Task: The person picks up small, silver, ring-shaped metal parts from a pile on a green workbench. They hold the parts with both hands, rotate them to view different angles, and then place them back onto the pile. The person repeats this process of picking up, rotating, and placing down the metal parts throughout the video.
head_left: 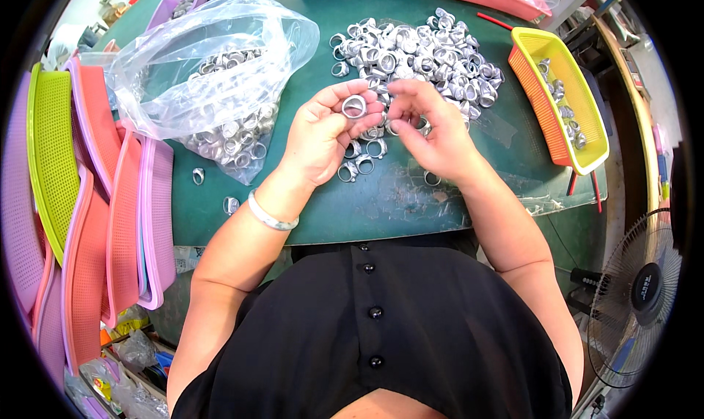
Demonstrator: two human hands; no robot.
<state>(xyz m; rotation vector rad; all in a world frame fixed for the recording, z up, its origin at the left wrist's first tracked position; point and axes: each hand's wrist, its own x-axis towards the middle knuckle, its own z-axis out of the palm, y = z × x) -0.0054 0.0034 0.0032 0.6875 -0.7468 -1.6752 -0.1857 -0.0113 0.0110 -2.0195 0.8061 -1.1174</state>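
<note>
My left hand (323, 129) pinches a silver-grey metal ring (353, 107) between thumb and fingers, above the green table. Close on its right is my right hand (436, 136), palm turned inward, with its thumb and forefinger apart. A few rings show in that gap; I cannot tell whether they touch the fingers or lie behind them. Beyond both hands spreads a heap of similar rings (396, 48). Several loose rings (364, 162) lie just below the hands, and a single ring (432, 177) is under my right wrist.
A clear plastic bag (220, 89) full of rings stands left of my hands. Nested plastic baskets (55, 162) crowd the left edge. At right is a yellow and orange basket (561, 45) with some rings in it. A fan (645, 287) stands at the lower right.
</note>
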